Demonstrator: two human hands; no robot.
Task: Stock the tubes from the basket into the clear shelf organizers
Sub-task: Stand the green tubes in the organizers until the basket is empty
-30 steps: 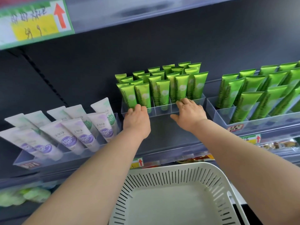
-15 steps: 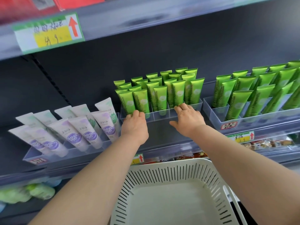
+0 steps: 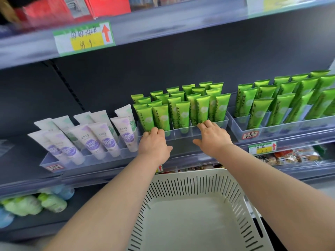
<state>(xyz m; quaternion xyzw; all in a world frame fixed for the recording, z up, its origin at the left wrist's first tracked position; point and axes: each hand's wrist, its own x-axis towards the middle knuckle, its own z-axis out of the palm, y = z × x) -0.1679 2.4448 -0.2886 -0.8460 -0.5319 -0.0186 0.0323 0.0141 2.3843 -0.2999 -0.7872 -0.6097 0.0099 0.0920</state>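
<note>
1. Change: little in the last second. Your left hand point(image 3: 154, 142) and right hand point(image 3: 212, 136) have stayed on the front wall of the middle organizer point(image 3: 183, 132). Only your view has lifted, showing more of the upper shelf point(image 3: 163, 28).
2. Grip: fingers of both hands hooked over that front wall, thumbs spread below it. Neither hand holds a tube.
3. Stock: green tubes point(image 3: 181, 113) standing in rows in the middle organizer. The basket point(image 3: 190, 172) below your forearms shows a bare floor, no tubes.
4. Reading: loading looks finished. What remains is probably squaring this organizer on the shelf.
5. Surface: shelf ledge point(image 3: 199, 157) carrying three clear organizers side by side. The left organizer point(image 3: 108, 159) holds white and purple tubes point(image 3: 94, 140), leaning. The right organizer point(image 3: 272, 132) holds more green ones.
6. Room: shop fixture with dark back panel point(image 3: 163, 69). Price label point(image 3: 84, 38) with red arrow above, snack packets point(image 3: 290, 157) and blurred bottles point(image 3: 36, 205) below.
</note>
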